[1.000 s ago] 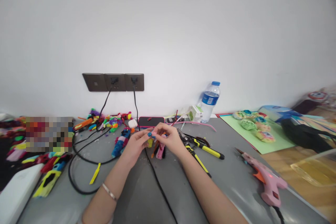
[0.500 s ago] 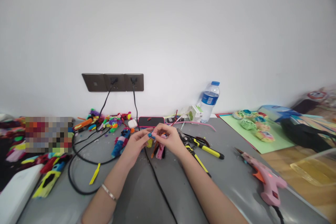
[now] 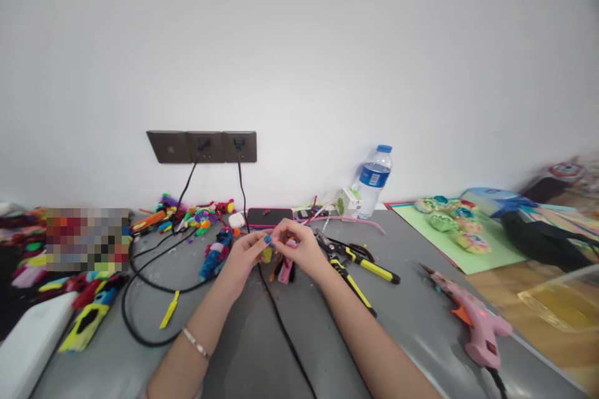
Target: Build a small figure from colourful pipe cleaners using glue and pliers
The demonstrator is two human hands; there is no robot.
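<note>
My left hand (image 3: pixel 244 257) and my right hand (image 3: pixel 302 245) meet over the middle of the grey table (image 3: pixel 262 349). The fingers of both pinch a small pink and orange fuzzy craft piece (image 3: pixel 285 267) that hangs down between them. A little yellow bit (image 3: pixel 267 254) shows by my left fingertips. A black cable (image 3: pixel 281 324) runs under my hands toward me. My left wrist wears a thin bracelet (image 3: pixel 195 343).
Yellow-handled pliers (image 3: pixel 360 264) lie right of my hands; a pink glue gun (image 3: pixel 472 323) lies further right. Colourful fuzzy figures (image 3: pixel 213 255) and cables (image 3: pixel 140 274) crowd the left. A water bottle (image 3: pixel 374 181), a phone (image 3: pixel 269 216), a green sheet (image 3: pixel 468 240) with crafts stand behind.
Both hands stay together over the same spot; only the fingers have shifted slightly on the small piece.
</note>
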